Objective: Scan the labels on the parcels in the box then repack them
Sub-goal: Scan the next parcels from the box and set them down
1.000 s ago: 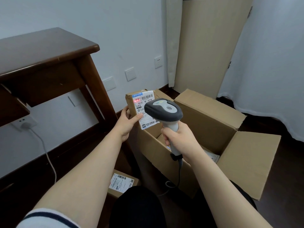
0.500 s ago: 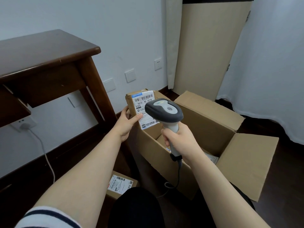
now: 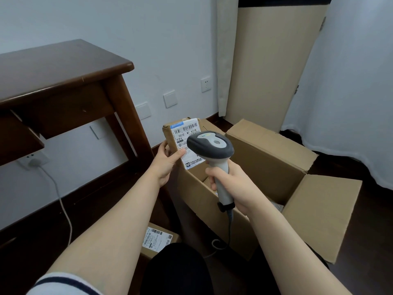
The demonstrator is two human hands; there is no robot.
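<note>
A desk [image 3: 53, 67] stands at the left. The open box [image 3: 274, 165] sits on the floor with its flaps spread. A floor parcel [image 3: 157, 241] lies by the knee. The left hand [image 3: 165, 165] grips the held parcel [image 3: 170, 136] upright above the box's left corner, with the thumb on its label [image 3: 187, 135] and the fingers behind. The right hand [image 3: 234, 186] is wrapped tight round the scanner [image 3: 210, 145] handle, and the scanner's head faces the label.

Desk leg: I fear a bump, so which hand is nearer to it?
Left. The left hand, holding a parcel, is just right of the leg; the right hand, with the scanner, is farther right, over the box.
</note>
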